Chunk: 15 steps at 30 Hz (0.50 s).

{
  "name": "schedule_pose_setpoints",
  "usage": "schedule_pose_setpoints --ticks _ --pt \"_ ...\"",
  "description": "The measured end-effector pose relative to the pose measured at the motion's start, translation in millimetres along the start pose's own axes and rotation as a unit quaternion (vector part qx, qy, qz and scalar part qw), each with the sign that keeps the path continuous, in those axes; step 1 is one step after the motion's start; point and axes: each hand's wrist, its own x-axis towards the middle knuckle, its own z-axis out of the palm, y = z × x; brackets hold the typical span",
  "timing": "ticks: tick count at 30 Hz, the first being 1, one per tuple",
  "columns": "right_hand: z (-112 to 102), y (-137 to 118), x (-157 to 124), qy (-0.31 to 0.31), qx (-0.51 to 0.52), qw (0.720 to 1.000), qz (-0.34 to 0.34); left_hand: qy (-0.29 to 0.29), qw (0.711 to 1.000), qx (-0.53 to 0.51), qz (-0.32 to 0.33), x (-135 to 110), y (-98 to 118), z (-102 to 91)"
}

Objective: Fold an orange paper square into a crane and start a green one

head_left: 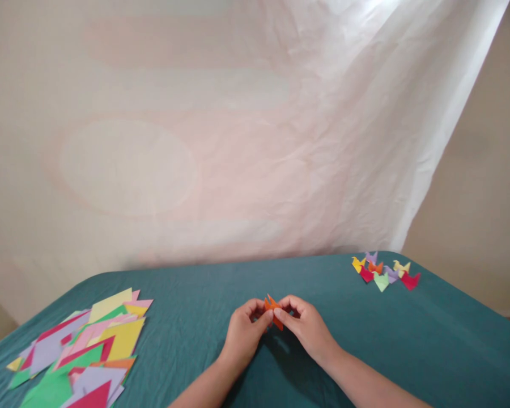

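Head view first: where is our small folded orange paper piece?
— Low over the middle of the teal cloth-covered surface, between our left hand and right hand; each grip pinches it narrowly.
— Around us?
— Loose coloured paper sheets left, small folded paper figures far right

Your left hand and right hand pinching an orange folded paper together over the green bench, loose coloured sheets at your left, small folded paper shapes far right
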Motion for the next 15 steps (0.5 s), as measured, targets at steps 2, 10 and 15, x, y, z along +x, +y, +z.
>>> schedule_pose_setpoints --ticks 2,10,15 --pt "0.5 -1.3 -0.5 -0.009 -0.001 1.000 0.003 0.002 1.000 -0.015 0.001 -0.2 1.4 0.7" --pt "-0.6 -11.7 -4.5 0.123 -0.027 0.989 -0.073 0.082 0.975 0.175 0.109 -7.9 12.4 1.7" --pt "0.2 -14.4 -4.4 0.084 -0.054 0.992 -0.072 0.064 0.918 0.323 0.222 -14.6 13.5 -2.5"
